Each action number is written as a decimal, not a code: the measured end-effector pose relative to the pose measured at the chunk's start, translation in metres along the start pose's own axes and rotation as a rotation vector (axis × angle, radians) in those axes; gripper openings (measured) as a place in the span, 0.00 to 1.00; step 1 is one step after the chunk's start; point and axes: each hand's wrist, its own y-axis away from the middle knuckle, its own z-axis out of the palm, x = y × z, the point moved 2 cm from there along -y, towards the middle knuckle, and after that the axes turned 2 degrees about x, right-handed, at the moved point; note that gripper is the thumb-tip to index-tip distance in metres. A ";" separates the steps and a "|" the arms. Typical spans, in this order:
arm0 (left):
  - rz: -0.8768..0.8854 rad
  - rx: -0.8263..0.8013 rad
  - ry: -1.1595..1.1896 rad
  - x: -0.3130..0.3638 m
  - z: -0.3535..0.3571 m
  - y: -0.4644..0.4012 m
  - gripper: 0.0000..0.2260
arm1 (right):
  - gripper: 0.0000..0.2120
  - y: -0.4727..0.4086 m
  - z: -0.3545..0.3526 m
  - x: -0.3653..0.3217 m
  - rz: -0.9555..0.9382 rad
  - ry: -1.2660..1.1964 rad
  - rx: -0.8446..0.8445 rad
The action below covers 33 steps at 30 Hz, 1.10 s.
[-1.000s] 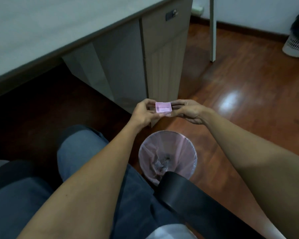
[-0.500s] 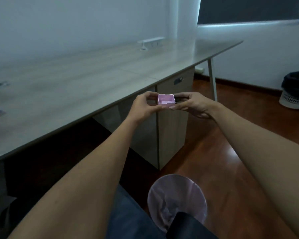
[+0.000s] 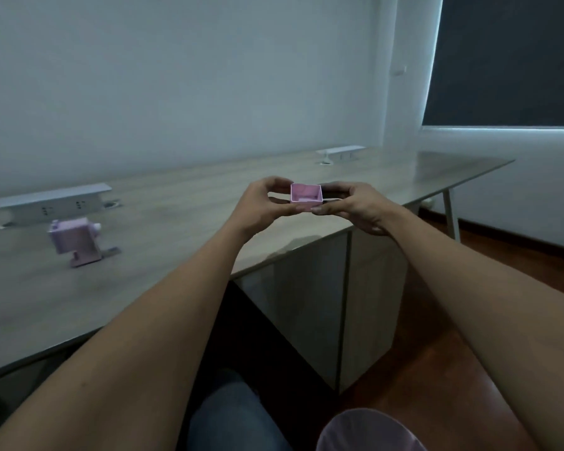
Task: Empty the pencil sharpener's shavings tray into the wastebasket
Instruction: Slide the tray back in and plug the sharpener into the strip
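Both hands hold 1 small pink tray (image 3: 306,194) up in the air, out in front of the person; the left hand (image 3: 263,206) pinches the tray's left side with its thumb and fingers curled in close; the right hand (image 3: 355,205) pinches the right side the same way, with its thumb under the near edge. Neither hand is spread wide; the fingers are bent in tight on the tray. It sits level with its open top facing up, and the inside looks bare and pink; it is too small and blurry to tell if any bits are left in it.

Under and behind the hands is a long pale wooden desk (image 3: 176,219); the tray is held above its front edge. Far off to the left, a purple pencil sharpener (image 3: 74,239) stands on the desk, well apart from the hands; it looks blurry. Behind it is a white power strip box (image 3: 46,203).

Down at the bottom, the wastebasket (image 3: 368,431) with its pink bag peeks in, low on the brown floor (image 3: 437,385), beside the person's knee (image 3: 235,415) in blue jeans.
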 end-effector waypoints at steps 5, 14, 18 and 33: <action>-0.025 0.089 -0.057 -0.003 -0.069 0.011 0.25 | 0.25 -0.037 0.063 -0.010 -0.049 0.024 -0.113; -0.073 0.251 -0.193 -0.014 -0.194 0.043 0.25 | 0.22 -0.089 0.188 -0.019 -0.127 0.022 -0.311; -0.104 0.343 -0.227 -0.018 -0.244 0.067 0.24 | 0.22 -0.107 0.246 -0.016 -0.162 0.013 -0.394; -0.269 0.721 -0.222 -0.052 -0.375 0.174 0.19 | 0.31 -0.139 0.370 0.029 -0.143 0.088 -0.410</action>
